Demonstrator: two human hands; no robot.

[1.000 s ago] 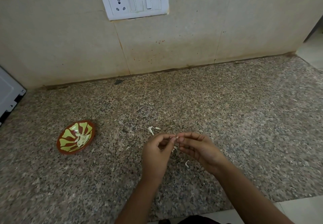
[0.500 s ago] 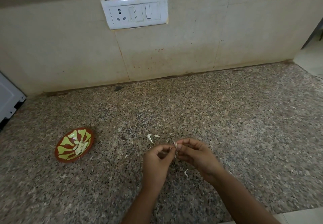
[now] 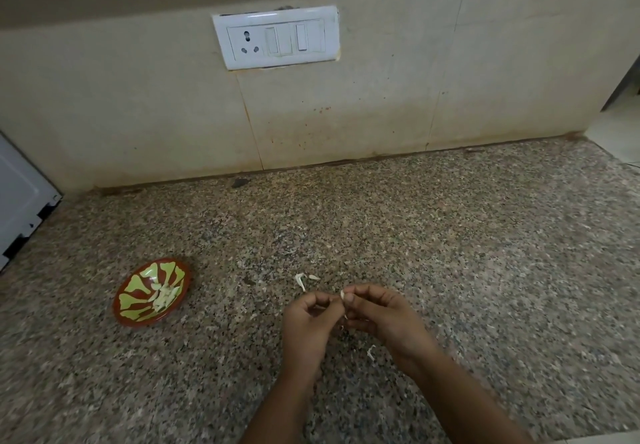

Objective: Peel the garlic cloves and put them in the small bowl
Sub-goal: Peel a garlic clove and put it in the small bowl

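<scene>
Speckled brown granite surface (image 3: 450,270) ran back to a stained cream tiled wall (image 3: 138,114) carrying a white plastic switch-and-socket plate (image 3: 275,37). A white appliance corner (image 3: 20,201) sat at the far left.

Both hands hung just above the surface near the front edge, fingertips together. My left hand (image 3: 306,322) and right hand (image 3: 384,315) each had fingers curled in a narrow pinch on one small whitish garlic clove (image 3: 343,294). Compared with a second ago, when the fingertips hid nearly all of it, a pale tip of the clove now stood clear above the right thumb. I read that as the skin starting to give way; whether the clove was fully bare I could not tell, since most of it stayed covered.

Thin white papery skin scraps (image 3: 301,281) lay just beyond the hands, with another curl (image 3: 371,352) beside the right wrist. They lay in the same spots as before.

Well to the left stood the small round red-brown bowl (image 3: 136,321) painted with green leaf shapes, holding a little heap of pale peeled cloves (image 3: 165,297), unchanged. My judgement: peeling was in hand, and this clove still had to cross to the bowl.
</scene>
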